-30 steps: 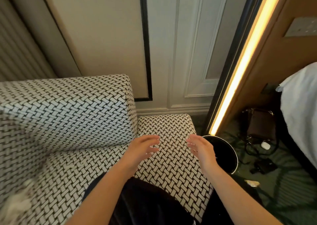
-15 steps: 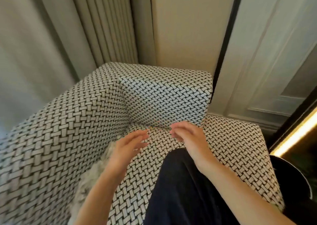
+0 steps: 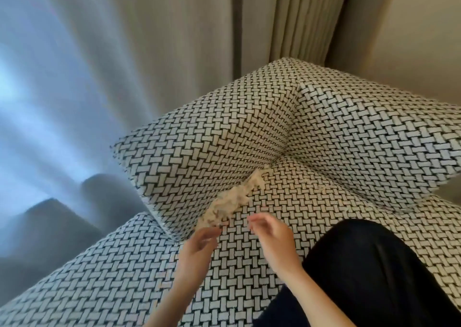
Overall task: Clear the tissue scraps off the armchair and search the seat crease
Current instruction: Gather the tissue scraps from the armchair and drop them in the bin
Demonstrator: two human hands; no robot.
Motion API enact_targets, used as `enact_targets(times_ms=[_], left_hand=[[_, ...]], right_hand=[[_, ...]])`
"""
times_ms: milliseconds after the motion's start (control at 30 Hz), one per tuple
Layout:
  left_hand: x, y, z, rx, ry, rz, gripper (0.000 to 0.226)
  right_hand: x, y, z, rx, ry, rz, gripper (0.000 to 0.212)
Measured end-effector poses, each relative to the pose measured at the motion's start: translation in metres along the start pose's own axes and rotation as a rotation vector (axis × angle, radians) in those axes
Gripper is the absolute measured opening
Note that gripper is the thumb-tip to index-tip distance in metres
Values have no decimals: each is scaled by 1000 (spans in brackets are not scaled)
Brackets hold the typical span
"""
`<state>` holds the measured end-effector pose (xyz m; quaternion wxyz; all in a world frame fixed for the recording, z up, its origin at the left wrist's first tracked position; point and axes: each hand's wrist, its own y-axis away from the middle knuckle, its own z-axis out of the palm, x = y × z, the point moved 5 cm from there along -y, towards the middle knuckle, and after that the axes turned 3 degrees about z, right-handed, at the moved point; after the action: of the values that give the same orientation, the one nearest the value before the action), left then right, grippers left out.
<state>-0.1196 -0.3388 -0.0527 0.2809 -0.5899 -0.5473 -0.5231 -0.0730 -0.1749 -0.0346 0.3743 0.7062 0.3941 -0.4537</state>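
A black-and-white woven armchair (image 3: 336, 132) fills the middle of the head view. A strip of pale tissue scraps (image 3: 230, 200) lies along the seat crease where the left side cushion meets the seat. My left hand (image 3: 198, 248) hovers just below the near end of the scraps, fingers relaxed and holding nothing. Just to its right, my right hand (image 3: 273, 237) hangs over the seat with fingers loosely bent, also holding nothing. My black-trousered knee (image 3: 374, 272) rests on the seat at lower right.
Grey curtains (image 3: 174, 40) hang behind and to the left of the chair, with sheer bright fabric at the far left. A beige wall (image 3: 424, 27) shows at the upper right.
My view has swung left from the bin side to the chair's left corner, bringing the tissue scraps in the crease into sight. Both hands moved left with it and stay empty.
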Motion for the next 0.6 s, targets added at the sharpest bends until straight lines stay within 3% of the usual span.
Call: enact_targets(times_ms=[100, 233, 367, 467, 600], left_hand=[[-25, 18, -7, 131, -12, 24, 29], [-50, 27, -17, 190, -223, 38, 43], [-59, 16, -17, 168, -262, -71, 65], [-51, -3, -7, 128, -324, -57, 68], [-39, -25, 6, 197, -319, -140, 62]], right_hand=[[13, 8, 17, -129, 148, -36, 16], [19, 13, 25, -268, 364, -106, 26], [21, 12, 27, -282, 305, -100, 26], [29, 10, 25, -269, 254, -53, 23], [33, 8, 19, -219, 161, -7, 20]])
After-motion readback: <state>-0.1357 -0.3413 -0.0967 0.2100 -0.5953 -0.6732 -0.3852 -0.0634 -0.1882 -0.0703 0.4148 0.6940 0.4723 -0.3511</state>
